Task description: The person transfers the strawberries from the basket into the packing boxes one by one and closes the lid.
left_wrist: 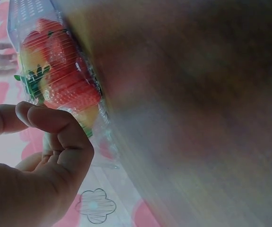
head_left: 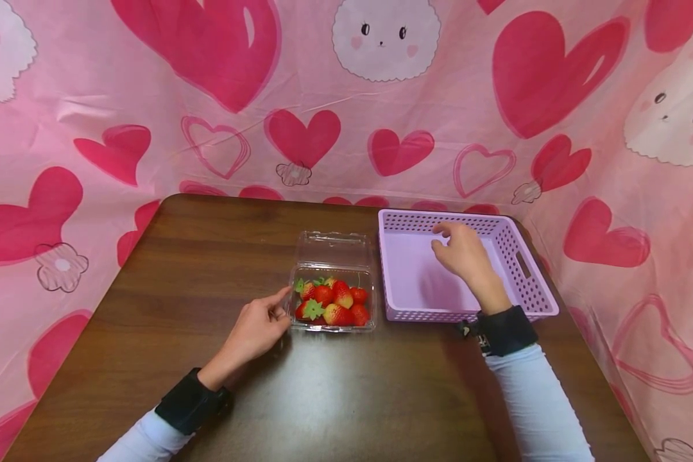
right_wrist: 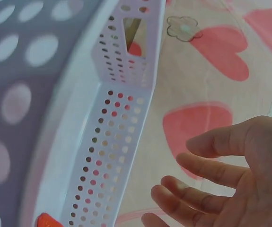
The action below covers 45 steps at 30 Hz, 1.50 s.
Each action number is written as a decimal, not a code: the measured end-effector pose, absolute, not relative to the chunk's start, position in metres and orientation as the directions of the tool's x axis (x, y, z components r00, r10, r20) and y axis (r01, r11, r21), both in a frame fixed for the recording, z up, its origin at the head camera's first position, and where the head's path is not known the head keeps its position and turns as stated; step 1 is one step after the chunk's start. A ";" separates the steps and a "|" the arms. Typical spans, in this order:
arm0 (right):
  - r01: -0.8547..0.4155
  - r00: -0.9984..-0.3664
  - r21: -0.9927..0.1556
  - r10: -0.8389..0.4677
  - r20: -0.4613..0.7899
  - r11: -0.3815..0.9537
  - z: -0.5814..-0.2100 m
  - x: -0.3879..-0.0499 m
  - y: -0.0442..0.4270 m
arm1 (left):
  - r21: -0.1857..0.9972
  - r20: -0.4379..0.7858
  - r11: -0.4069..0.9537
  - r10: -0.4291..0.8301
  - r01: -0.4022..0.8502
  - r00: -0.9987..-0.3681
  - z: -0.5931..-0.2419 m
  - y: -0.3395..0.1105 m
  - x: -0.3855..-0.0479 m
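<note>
Several strawberries point(head_left: 337, 312), red with pale yellow patches and some green leaves, lie in a clear plastic clamshell box point(head_left: 333, 329) with its lid folded back. My left hand point(head_left: 260, 327) holds the left side of this box with thumb and forefinger. In the left wrist view, the fingertips point(left_wrist: 24, 113) are by the box wall. Over the lilac plastic basket point(head_left: 427, 316) hovers my right hand point(head_left: 464, 253), fingers loosely bent and nothing between them. A small red-orange thing point(right_wrist: 48, 221) shows at the lower edge of the right wrist view, mostly cut off.
The box and the perforated basket stand side by side on a brown wooden table point(head_left: 346, 398). A pink cloth point(head_left: 300, 83) printed with hearts hangs behind the table and along its sides. The basket's right wall has a handle slot point(head_left: 522, 264).
</note>
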State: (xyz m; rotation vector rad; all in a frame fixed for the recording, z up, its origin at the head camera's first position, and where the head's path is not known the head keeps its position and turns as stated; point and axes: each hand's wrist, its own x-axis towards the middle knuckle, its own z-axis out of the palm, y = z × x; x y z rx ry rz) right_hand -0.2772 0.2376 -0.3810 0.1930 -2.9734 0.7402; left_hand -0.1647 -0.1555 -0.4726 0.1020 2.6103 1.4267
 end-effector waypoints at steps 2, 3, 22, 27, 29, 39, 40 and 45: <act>-0.139 -0.990 -0.451 -0.109 0.092 0.882 -0.380 -0.279 0.240 | 0.838 -0.112 0.545 0.135 -0.021 -0.984 -0.473 -0.155 -0.165; -0.138 -0.990 -0.443 -0.111 0.086 0.886 -0.380 -0.280 0.242 | 0.836 -0.113 0.548 0.133 -0.022 -0.985 -0.473 -0.155 -0.165; -0.018 -0.997 -0.392 -0.048 -0.067 0.920 -0.392 -0.304 0.276 | 0.829 -0.111 0.558 0.121 -0.025 -0.986 -0.476 -0.154 -0.165; -0.009 -0.994 -0.385 -0.052 -0.101 0.923 -0.390 -0.306 0.283 | 0.827 -0.100 0.562 0.130 -0.009 -0.986 -0.476 -0.152 -0.165; 0.000 -0.992 -0.378 -0.047 -0.114 0.926 -0.389 -0.307 0.285 | 0.828 -0.098 0.560 0.136 -0.005 -0.986 -0.476 -0.152 -0.165; 0.054 -0.983 -0.385 -0.019 -0.183 0.922 -0.392 -0.314 0.296 | 0.829 -0.098 0.559 0.130 -0.009 -0.987 -0.474 -0.153 -0.165; 0.059 -0.981 -0.382 -0.016 -0.191 0.922 -0.391 -0.315 0.297 | 0.828 -0.099 0.561 0.130 -0.009 -0.987 -0.473 -0.153 -0.166; 0.074 -0.973 -0.390 -0.020 -0.231 0.918 -0.385 -0.316 0.299 | 0.827 -0.101 0.562 0.132 -0.010 -0.986 -0.473 -0.153 -0.166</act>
